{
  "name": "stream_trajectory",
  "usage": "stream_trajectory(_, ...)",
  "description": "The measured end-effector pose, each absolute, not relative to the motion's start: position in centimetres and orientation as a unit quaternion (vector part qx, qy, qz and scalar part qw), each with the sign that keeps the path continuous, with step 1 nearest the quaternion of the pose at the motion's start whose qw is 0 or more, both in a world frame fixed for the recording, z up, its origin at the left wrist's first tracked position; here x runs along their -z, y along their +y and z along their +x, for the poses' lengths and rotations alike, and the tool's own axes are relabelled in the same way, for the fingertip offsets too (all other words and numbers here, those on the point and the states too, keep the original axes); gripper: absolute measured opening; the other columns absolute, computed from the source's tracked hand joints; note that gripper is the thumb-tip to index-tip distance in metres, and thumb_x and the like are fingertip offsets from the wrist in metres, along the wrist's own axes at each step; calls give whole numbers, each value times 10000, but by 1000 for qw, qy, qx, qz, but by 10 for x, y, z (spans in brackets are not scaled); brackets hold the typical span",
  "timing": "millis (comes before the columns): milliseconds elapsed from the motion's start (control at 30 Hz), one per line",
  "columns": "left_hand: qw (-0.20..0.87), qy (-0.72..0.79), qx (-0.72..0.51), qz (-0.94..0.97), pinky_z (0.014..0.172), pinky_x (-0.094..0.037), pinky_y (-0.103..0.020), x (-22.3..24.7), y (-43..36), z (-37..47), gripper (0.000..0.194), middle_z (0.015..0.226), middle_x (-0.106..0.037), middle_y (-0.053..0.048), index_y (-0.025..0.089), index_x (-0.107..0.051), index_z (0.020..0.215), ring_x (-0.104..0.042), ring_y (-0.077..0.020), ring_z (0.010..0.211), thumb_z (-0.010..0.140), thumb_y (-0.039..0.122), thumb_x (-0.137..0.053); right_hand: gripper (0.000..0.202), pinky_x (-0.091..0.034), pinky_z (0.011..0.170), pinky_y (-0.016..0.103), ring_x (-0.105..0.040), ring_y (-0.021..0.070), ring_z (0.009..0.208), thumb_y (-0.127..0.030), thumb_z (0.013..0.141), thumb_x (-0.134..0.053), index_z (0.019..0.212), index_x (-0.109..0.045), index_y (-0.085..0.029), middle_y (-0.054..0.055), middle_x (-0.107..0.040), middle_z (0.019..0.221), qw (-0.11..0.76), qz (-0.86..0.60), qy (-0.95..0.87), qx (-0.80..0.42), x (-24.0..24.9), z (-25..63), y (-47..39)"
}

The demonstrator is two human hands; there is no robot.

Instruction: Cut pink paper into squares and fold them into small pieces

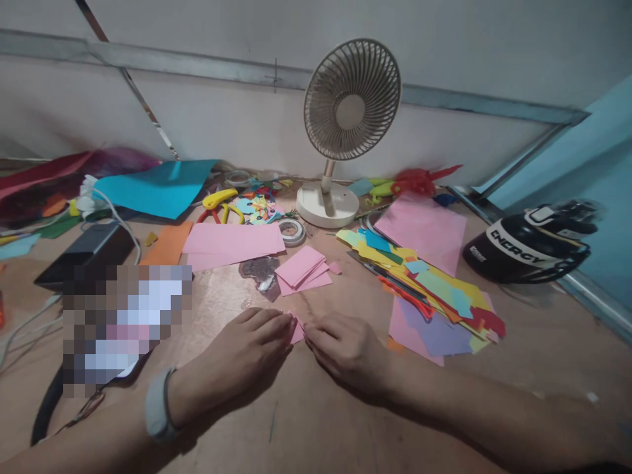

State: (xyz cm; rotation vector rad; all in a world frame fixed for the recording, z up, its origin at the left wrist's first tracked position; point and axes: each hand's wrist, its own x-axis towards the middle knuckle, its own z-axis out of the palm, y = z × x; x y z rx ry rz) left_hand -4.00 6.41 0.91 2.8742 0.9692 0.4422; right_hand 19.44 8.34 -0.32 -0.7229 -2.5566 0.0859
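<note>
Between my hands is a small piece of pink paper, mostly covered by fingers. My left hand, with a grey band on its wrist, is closed on the paper's left edge. From the other side my right hand pinches the right edge with thumb and fingers. Just beyond them lie several folded pink paper pieces in a small stack. A larger pink sheet rests farther back to the left. Whether the held piece is folded is hard to make out.
A white desk fan stands at the back. Right of centre are scissors with orange handles among coloured paper scraps. A black bottle lies at the right. On the left are a blurred-out phone, a black box and cables.
</note>
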Motion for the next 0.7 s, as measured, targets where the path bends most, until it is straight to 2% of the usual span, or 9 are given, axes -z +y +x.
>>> stream_trajectory(133,51,325,-148,932,899,-476,-418,-9,64,-40,257,1172,-662,-109,169,-640,1139,-614,-267,1060,979,138,-441,220,-371,571,334,-548,185,656,-114,981,-447,970,-664,-149,68,-653,763,242,-230,-943,7,0,196,81)
stream_trajectory(267,50,321,-151,934,896,-468,-408,-7,65,-41,216,1162,-664,-103,182,-671,1059,-613,-257,1043,991,167,-467,206,-365,586,351,-533,191,673,-123,983,-451,974,-656,-139,64,-635,764,245,-199,-949,24,-1,197,82)
stream_trajectory(500,43,323,-132,936,888,-458,-408,-10,64,-41,211,1175,-656,-102,175,-669,1044,-601,-258,1045,997,162,-463,247,-316,589,344,-485,182,662,-115,989,-446,864,-658,-137,48,-602,709,268,-201,-940,59,0,195,80)
stream_trajectory(700,35,320,-108,941,857,-457,-414,-15,63,-40,229,1138,-648,-109,154,-658,1034,-585,-263,1008,990,144,-434,242,-326,613,353,-524,202,716,-98,981,-434,910,-666,-103,68,-629,755,253,-170,-951,51,0,195,81)
